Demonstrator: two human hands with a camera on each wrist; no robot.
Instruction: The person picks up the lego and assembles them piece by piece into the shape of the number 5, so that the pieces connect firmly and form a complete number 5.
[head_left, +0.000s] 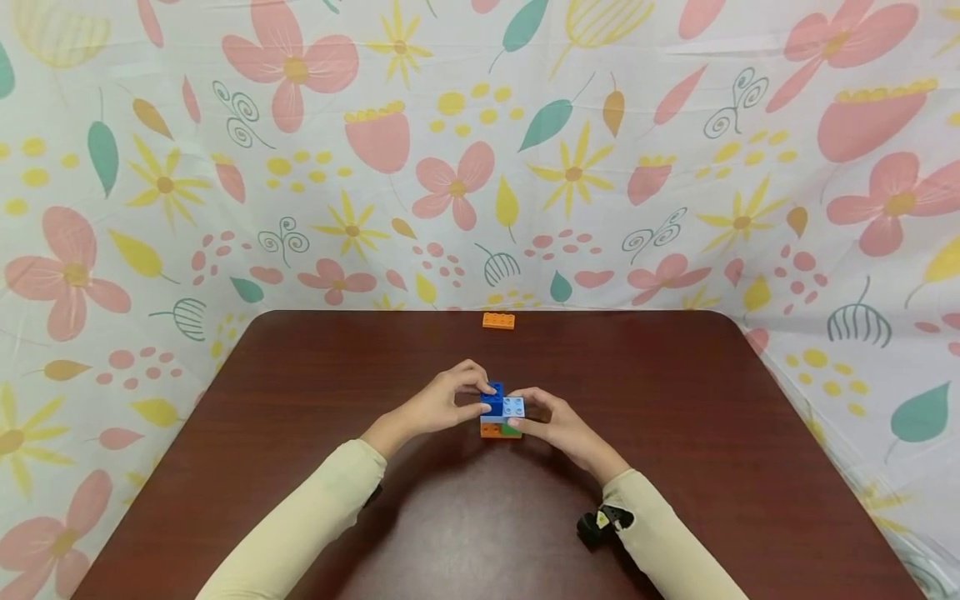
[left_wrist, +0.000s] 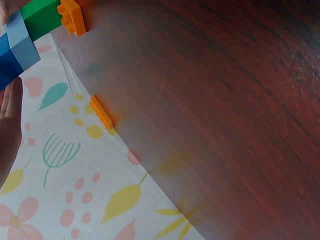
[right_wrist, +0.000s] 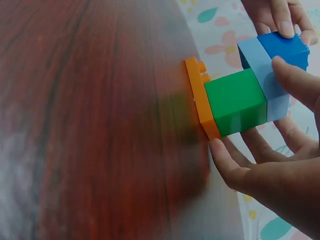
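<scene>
Brick stack (right_wrist: 245,97) at the middle of the table (head_left: 652,375) was probably light, stiff, best held by flat sides; left hand (head_left: 444,400) pinched its left blue brick (head_left: 496,406), right hand (head_left: 564,427) gripped its right side

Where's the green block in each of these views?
Head: the green block is low, slightly right of centre, partly hidden.
Left wrist: the green block is at top left.
Right wrist: the green block is right of centre.
Shared landmark: the orange plate touching it.
</scene>
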